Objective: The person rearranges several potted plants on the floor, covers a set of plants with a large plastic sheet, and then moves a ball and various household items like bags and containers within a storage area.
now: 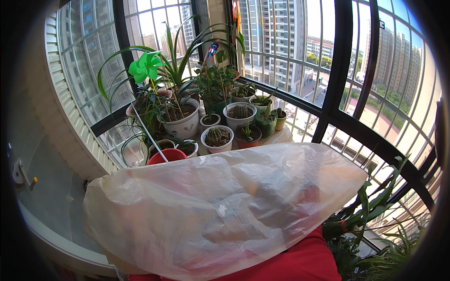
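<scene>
Neither of my hands can be made out; blurred pinkish and dark shapes show through a translucent plastic sheet (197, 210) spread before me. Creased and glossy, the film spans most of the lower view and overlaps my red clothing (299, 260). Beyond its far edge stand potted plants. Nearest are a red pot (172, 154) with a thin white stick (149, 135) leaning out of it, a round cactus (215, 135) in a white pot, and a small succulent (247, 131). Another cactus (241, 111) sits behind them in a larger white pot.
A green pinwheel (145, 66) rises among long-leaved plants at the back left. Dark-framed windows (328, 87) with bars enclose the corner. Large leafy plants (372, 200) stand low on the right. At left is a grey panel with a handle (24, 175).
</scene>
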Action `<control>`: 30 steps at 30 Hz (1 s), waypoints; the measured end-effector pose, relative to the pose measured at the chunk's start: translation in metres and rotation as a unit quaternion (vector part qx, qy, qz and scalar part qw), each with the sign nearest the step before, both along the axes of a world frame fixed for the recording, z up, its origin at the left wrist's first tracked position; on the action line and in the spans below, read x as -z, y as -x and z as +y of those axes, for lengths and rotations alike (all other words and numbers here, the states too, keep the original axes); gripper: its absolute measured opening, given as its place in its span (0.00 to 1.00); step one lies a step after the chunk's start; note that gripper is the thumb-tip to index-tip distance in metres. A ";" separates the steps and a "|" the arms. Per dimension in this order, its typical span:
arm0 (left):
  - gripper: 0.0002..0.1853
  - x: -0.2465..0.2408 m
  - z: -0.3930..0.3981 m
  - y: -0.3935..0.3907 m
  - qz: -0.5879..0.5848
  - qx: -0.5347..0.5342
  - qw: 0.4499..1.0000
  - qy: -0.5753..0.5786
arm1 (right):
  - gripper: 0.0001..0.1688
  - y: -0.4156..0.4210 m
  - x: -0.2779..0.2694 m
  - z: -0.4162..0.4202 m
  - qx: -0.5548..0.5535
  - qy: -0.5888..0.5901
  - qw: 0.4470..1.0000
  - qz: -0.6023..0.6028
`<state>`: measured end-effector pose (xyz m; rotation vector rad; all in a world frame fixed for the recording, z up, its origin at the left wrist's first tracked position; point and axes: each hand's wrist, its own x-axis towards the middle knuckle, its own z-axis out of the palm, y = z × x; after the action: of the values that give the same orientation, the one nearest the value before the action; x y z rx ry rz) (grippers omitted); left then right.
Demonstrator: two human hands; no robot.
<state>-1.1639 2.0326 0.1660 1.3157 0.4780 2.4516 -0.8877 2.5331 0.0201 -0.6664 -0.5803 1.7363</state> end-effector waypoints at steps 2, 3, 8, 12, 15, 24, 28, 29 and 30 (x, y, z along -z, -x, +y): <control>0.25 0.001 -0.006 -0.001 0.011 -0.008 1.000 0.000 | 0.45 0.012 -0.036 0.024 0.008 -0.037 0.999 0.021; 0.25 0.002 -0.009 -0.001 0.015 -0.012 1.000 -0.002 | 0.46 0.021 -0.055 0.037 0.009 -0.058 0.998 0.031; 0.25 0.003 -0.013 0.010 0.046 -0.035 0.998 -0.013 | 0.51 0.099 -0.158 0.096 -0.036 -0.173 0.981 0.073; 0.25 0.008 -0.006 0.046 0.026 -0.041 0.998 -0.036 | 0.54 0.192 -0.226 0.126 -0.140 -0.309 0.941 0.004; 0.28 -0.004 0.006 0.063 -0.163 -0.099 0.981 -0.036 | 0.48 0.242 -0.225 0.139 -0.299 -0.353 0.877 -0.127; 0.45 -0.007 0.032 0.102 -0.443 -0.204 0.863 0.134 | 0.17 0.198 -0.167 0.244 -0.009 -0.507 0.785 -0.356; 0.39 -0.004 0.006 0.121 -0.363 -0.260 0.860 0.246 | 0.13 0.146 -0.146 0.213 0.132 -0.512 0.764 -0.369; 0.38 -0.002 -0.001 0.122 -0.342 -0.290 0.854 0.262 | 0.13 0.137 -0.138 0.201 0.194 -0.521 0.732 -0.395; 0.37 -0.001 -0.002 0.124 -0.319 -0.313 0.852 0.274 | 0.14 0.124 -0.125 0.203 0.273 -0.517 0.693 -0.422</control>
<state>-1.2881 2.0308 0.1674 0.0694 1.4371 2.6880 -1.0120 2.7358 0.1454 -0.6489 -1.6276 0.2536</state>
